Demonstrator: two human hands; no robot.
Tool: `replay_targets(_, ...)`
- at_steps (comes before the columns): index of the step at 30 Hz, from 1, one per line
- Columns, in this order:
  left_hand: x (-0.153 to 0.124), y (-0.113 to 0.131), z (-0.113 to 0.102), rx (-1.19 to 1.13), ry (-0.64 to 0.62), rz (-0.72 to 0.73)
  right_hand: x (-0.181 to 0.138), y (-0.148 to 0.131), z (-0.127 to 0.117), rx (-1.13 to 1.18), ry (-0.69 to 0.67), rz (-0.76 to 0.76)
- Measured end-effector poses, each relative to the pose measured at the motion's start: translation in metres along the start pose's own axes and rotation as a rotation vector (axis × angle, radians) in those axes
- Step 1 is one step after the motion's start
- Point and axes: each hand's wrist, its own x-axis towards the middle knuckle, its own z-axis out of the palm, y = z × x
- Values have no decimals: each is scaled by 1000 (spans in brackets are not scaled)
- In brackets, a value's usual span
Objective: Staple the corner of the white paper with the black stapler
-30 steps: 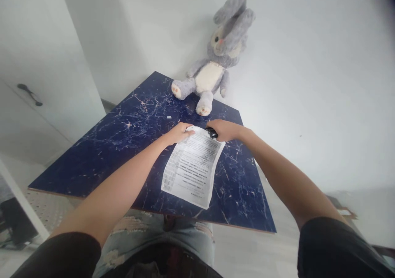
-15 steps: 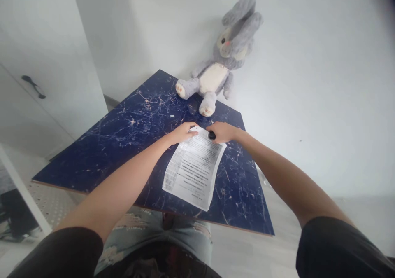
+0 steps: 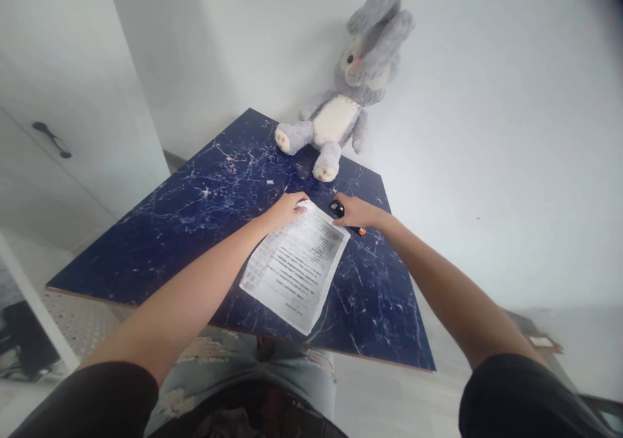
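Observation:
A printed sheet of paper (image 3: pixel 294 264) lies on the dark blue marbled table (image 3: pixel 195 224). My left hand (image 3: pixel 283 209) rests on the sheet's far left corner, fingers curled down onto it. My right hand (image 3: pixel 357 212) is closed around a black object with an orange end (image 3: pixel 337 209), just beyond the sheet's far right corner, on the table.
A grey plush rabbit (image 3: pixel 346 94) sits at the table's far edge, leaning on the white wall. A small white scrap (image 3: pixel 270 182) lies on the table near it. A white door with a dark handle (image 3: pixel 51 139) is at the left. My knees show under the near edge.
The sheet has turned and slid a little to the left under my left hand. My right hand with the black object has moved off the sheet's corner to the right.

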Motion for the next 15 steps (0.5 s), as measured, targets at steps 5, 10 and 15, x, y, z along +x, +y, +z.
replay_targets(5,-7,-3,3,208,-55,216,-35,-24,32,264,160,-74)
replay_targets(10,-13,4,14,589,-207,125,-47,-56,51,313,183,-280)
replay_targets(15,-19,17,32,749,-27,-23,-39,-55,57,341,159,-412)
